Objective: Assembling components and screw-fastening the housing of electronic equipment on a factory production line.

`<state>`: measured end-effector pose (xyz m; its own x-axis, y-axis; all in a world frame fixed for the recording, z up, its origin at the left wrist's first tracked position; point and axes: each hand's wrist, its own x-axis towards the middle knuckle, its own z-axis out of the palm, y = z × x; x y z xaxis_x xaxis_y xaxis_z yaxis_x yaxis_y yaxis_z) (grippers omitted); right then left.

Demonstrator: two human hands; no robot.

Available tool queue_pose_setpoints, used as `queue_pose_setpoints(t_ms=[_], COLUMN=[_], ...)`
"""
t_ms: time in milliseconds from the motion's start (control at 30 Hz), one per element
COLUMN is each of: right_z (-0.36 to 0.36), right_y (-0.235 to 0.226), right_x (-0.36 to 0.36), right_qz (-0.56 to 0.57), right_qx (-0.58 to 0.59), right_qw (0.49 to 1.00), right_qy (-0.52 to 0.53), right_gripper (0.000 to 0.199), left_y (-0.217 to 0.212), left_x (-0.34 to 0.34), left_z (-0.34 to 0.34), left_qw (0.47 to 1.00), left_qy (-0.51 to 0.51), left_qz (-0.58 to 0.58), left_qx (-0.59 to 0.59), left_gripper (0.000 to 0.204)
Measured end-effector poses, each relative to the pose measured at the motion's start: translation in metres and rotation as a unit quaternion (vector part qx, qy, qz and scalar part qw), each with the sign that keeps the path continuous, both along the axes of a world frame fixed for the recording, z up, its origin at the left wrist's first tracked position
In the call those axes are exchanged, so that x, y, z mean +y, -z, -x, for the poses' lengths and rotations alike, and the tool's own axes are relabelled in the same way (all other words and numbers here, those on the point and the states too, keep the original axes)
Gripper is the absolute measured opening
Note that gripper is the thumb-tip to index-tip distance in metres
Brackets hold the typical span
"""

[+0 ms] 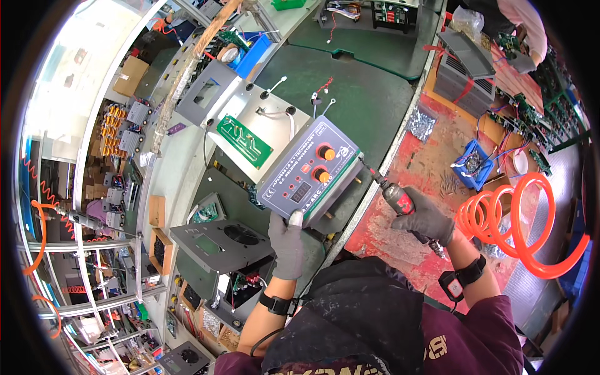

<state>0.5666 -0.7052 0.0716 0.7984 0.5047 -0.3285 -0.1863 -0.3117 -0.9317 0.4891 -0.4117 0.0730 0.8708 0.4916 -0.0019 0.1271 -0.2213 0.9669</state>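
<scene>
A grey front panel (299,176) with two orange knobs and a small display stands tilted at the edge of a light metal chassis plate (247,99). My left hand (287,247), in a grey glove, grips the panel's near left corner, thumb on its face; the other fingers are partly hidden. In my gloved right hand (425,219) is a red and black power screwdriver (397,199). Its bit points at the panel's right edge, close to the corner; whether it touches a screw is too small to tell. A green circuit board (245,140) lies on the chassis plate.
Left of my left arm sit dark housing parts with a fan (240,234). A coiled orange air hose (500,209) hangs at right. The red bench holds a blue tray (473,164) of parts and a bag of screws (422,123). Another person's hand (524,62) works at upper right.
</scene>
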Motion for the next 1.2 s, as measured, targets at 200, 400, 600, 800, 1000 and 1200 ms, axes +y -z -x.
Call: queue_pose_setpoints(t_ms=[200, 400, 600, 800, 1000, 1200], right_z=[-0.008, -0.012, -0.02, -0.017, 0.032, 0.074], right_y=[-0.017, -0.028, -0.04, -0.048, -0.039, -0.072], right_x=[0.011, 0.014, 0.012, 0.017, 0.015, 0.074], right_qz=[0.064, 0.135, 0.214, 0.317, 0.181, 0.098], right_qx=[0.067, -0.023, -0.06, -0.123, -0.069, 0.084], right_qw=[0.996, 0.99, 0.974, 0.936, 0.977, 0.975], right_qy=[-0.001, -0.016, -0.041, -0.085, -0.088, -0.183], right_gripper=[0.055, 0.057, 0.062, 0.07, 0.072, 0.067], left_y=[0.002, 0.0, 0.0, -0.007, -0.008, -0.012], left_x=[0.004, 0.002, 0.004, 0.01, 0.034, 0.028], left_z=[0.002, 0.007, 0.004, 0.013, 0.053, 0.062], left_qw=[0.998, 0.988, 0.99, 0.993, 0.928, 0.838], left_qy=[0.012, 0.007, 0.015, 0.022, 0.029, 0.063], left_qz=[-0.056, -0.155, -0.141, -0.109, 0.356, 0.538], left_qx=[0.009, -0.002, -0.011, 0.047, 0.108, 0.068], left_gripper=[0.036, 0.042, 0.043, 0.037, 0.032, 0.028])
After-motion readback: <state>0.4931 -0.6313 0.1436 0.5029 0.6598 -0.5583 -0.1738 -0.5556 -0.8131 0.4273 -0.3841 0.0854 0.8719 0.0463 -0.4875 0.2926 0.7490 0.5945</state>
